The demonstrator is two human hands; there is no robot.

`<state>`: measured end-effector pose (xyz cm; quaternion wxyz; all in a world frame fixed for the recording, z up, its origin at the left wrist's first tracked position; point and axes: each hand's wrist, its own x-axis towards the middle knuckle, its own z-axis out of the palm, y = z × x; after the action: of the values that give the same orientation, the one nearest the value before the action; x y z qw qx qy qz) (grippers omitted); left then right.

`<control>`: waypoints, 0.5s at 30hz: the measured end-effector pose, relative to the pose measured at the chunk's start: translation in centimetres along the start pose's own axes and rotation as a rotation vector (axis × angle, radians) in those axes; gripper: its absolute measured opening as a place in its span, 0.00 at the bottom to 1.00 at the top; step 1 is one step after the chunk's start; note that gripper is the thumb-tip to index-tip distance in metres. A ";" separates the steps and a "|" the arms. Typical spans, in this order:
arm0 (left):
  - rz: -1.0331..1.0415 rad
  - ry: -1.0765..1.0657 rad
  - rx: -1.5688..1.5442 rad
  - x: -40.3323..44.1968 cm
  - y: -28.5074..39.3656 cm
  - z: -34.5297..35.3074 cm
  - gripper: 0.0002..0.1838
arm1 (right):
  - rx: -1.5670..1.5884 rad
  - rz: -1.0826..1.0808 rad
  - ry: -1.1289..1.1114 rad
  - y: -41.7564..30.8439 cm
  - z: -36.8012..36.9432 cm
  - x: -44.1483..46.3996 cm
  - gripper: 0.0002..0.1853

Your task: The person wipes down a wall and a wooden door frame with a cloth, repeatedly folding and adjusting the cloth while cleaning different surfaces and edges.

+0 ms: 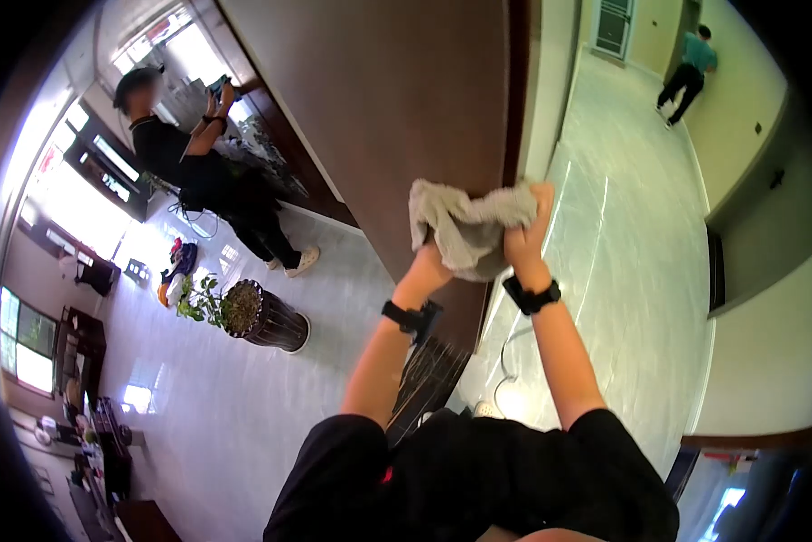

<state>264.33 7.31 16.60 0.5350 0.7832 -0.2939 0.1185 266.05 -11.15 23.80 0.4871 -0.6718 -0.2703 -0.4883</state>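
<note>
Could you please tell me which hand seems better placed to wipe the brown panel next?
Probably the left hand: it shows against the brown panel, while the right hand grips the cloth beyond the panel's edge.

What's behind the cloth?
The brown panel shows above and left of the cloth. Hidden: the panel surface directly behind it, and the fingers of the left hand. Can't tell whether cloth touches panel.
</note>
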 end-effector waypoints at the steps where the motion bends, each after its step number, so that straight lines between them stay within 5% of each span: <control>1: -0.053 -0.011 0.058 -0.6 0.1 0.7 0.24 | 0.001 0.066 0.005 1.5 0.2 -2.7 0.15; 6: -0.381 -0.072 -0.172 -4.9 -4.3 5.1 0.32 | 0.074 0.519 -0.128 2.0 -1.8 -11.1 0.13; 7: -0.081 0.065 0.133 -5.9 -6.1 6.2 0.29 | 0.060 0.532 -0.098 1.4 -1.7 -12.0 0.16; 8: -0.083 0.058 0.181 -6.3 -7.1 6.5 0.32 | 0.077 0.546 -0.109 0.4 -1.6 -12.2 0.16; 10: -0.203 0.090 -0.222 -5.8 -4.9 6.0 0.33 | 0.289 0.739 -0.016 -1.2 -1.9 -12.2 0.22; 14: -0.145 0.212 -0.321 -4.1 -3.6 4.3 0.34 | 0.029 0.574 -0.076 -2.6 -1.4 -12.4 0.31; 15: -0.260 0.232 -0.577 -3.8 -4.9 3.4 0.34 | 0.035 0.576 -0.020 -2.9 -1.0 -11.9 0.33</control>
<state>263.76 6.71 9.54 0.7752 0.6116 -0.1504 0.0495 258.81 -9.63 14.05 0.6147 -0.7170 -0.0812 -0.3185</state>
